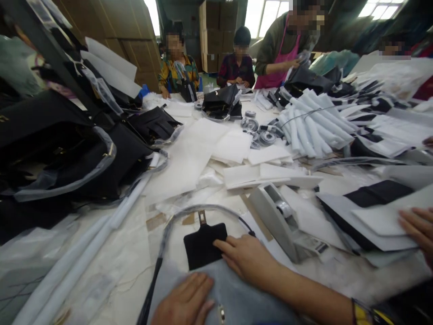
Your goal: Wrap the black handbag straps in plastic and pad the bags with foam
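Observation:
My left hand (182, 301) lies flat, fingers together, on a bag wrapped in grey translucent film (237, 298) at the table's near edge. My right hand (248, 258) reaches in from the right, and its stretched fingers press on a black leather tag (201, 246) with a small metal clasp on top. A film-covered strap (176, 221) arches from the tag down the bag's left side. Neither hand grips anything.
A grey tape dispenser (280, 221) stands just right of my right hand. Another person's hand (417, 228) rests on white sheets over black pieces at the right edge. Black handbags (77, 149) pile at left; white paper, wrapped rolls (311, 126) and tape reels lie mid-table. Several people work at the far end.

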Demonstrator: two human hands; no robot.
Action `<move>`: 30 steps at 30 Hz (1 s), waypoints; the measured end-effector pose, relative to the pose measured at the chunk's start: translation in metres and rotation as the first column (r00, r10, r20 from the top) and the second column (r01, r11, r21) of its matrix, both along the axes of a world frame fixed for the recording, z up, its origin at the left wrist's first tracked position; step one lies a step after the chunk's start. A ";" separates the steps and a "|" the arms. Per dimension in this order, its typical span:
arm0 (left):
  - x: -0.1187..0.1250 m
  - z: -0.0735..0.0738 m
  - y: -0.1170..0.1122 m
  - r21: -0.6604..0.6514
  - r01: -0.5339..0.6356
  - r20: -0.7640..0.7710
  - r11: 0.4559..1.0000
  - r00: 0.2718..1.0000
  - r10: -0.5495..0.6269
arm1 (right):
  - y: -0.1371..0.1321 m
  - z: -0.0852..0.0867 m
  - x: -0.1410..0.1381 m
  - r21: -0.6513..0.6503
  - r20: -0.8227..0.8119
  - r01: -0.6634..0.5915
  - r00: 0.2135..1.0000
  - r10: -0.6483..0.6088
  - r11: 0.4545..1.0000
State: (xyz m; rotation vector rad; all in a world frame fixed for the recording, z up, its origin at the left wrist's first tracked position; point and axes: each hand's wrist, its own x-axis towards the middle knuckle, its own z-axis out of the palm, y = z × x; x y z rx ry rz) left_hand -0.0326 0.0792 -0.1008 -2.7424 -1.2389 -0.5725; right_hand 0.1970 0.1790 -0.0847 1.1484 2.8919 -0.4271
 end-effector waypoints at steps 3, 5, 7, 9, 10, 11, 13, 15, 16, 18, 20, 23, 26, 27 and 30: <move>0.004 0.009 -0.019 -0.142 -0.076 -0.057 0.987 0.996 0.069 | 0.002 0.003 0.000 -0.047 0.021 0.005 1.000 -0.004 0.999; 0.006 0.012 -0.030 -0.220 -0.083 -0.081 0.972 0.995 0.066 | 0.002 0.002 0.000 -0.064 0.024 0.013 1.000 -0.012 0.998; 0.008 0.013 -0.037 -0.303 -0.081 -0.090 0.950 0.994 0.056 | 0.001 0.001 0.002 -0.073 0.015 0.019 1.000 -0.017 0.997; 0.009 0.012 -0.041 -0.361 -0.081 -0.087 0.929 0.995 0.053 | 0.000 0.001 0.004 -0.080 -0.012 0.024 1.000 -0.025 0.996; 0.009 0.010 -0.042 -0.374 -0.083 -0.082 0.924 0.995 0.057 | -0.001 0.002 0.004 -0.084 -0.036 0.029 0.999 -0.032 0.996; 0.009 0.009 -0.042 -0.377 -0.084 -0.074 0.922 0.995 0.061 | 0.000 0.004 0.004 -0.084 -0.070 0.041 0.996 -0.047 0.996; 0.009 0.005 -0.043 -0.367 -0.087 -0.060 0.926 0.996 0.070 | 0.003 0.007 0.000 -0.072 -0.172 0.074 0.981 -0.085 0.995; 0.009 0.001 -0.042 -0.350 -0.085 -0.049 0.933 0.996 0.073 | 0.012 0.011 -0.011 -0.067 -0.295 0.119 0.946 -0.133 0.991; 0.010 0.000 -0.042 -0.340 -0.082 -0.043 0.937 0.996 0.071 | 0.018 0.012 -0.019 -0.074 -0.344 0.140 0.926 -0.157 0.987; 0.011 -0.001 -0.042 -0.321 -0.081 -0.033 0.944 0.997 0.074 | 0.029 0.016 -0.035 -0.114 -0.394 0.162 0.898 -0.194 0.980; 0.011 0.000 -0.043 -0.302 -0.082 -0.023 0.950 0.997 0.078 | 0.035 0.023 -0.047 -0.162 -0.396 0.153 0.895 -0.206 0.975; 0.012 0.003 -0.043 -0.280 -0.068 0.010 0.957 0.997 0.074 | 0.023 0.036 -0.044 -0.214 -0.463 0.058 0.873 -0.154 0.975; 0.012 0.003 -0.043 -0.257 -0.047 0.067 0.965 0.995 0.067 | -0.012 0.040 -0.019 -0.201 -0.552 -0.144 0.834 0.009 0.969; 0.011 0.003 -0.042 -0.253 -0.043 0.082 0.967 0.994 0.066 | -0.025 0.037 -0.009 -0.183 -0.557 -0.205 0.828 0.070 0.962; 0.010 0.000 -0.043 -0.235 -0.038 0.109 0.971 0.992 0.066 | -0.055 0.016 0.015 -0.104 -0.534 -0.289 0.823 0.192 0.952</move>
